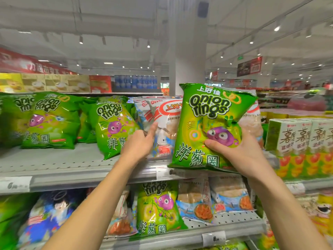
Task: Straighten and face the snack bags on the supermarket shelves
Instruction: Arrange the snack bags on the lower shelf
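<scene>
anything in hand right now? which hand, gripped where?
Right hand holds a green onion rings bag by its lower right part, thumb across the front. Left hand holds nothing; its straight fingers reach to the white shrimp chip bag.

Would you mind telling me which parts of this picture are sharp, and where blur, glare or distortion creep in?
Head view: the onion rings bag held by the right hand is sharp, with glare on its foil; the left hand looks slightly smeared; bags at the left edge and the boxes on the right are blurred; the wide lens bows the shelf edge.
</scene>
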Tool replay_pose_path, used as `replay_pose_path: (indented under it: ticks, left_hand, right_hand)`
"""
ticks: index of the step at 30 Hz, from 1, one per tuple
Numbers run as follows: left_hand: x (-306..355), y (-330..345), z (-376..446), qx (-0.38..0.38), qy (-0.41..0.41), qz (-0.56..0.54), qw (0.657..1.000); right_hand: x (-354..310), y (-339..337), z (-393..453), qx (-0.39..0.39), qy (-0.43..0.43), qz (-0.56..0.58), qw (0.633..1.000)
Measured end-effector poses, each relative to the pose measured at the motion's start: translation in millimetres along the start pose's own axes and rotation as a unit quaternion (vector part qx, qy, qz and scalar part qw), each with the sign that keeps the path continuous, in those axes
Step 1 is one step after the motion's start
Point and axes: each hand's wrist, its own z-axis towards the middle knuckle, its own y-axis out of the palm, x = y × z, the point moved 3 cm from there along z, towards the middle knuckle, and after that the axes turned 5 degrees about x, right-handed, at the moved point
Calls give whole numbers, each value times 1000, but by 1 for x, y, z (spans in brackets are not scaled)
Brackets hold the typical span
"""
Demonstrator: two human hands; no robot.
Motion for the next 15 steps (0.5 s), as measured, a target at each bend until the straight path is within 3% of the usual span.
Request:
replay_pose_path:
  ticks: [8,15]
  left_hand:
    - [-86,-98,-53,133,86,224,962]
    - [-124,-143,-65,101,127,246,956]
  right_hand:
    - [-38,107,2,-42,-40,37,998]
    - [-55,209,8,-96,-33,2,995]
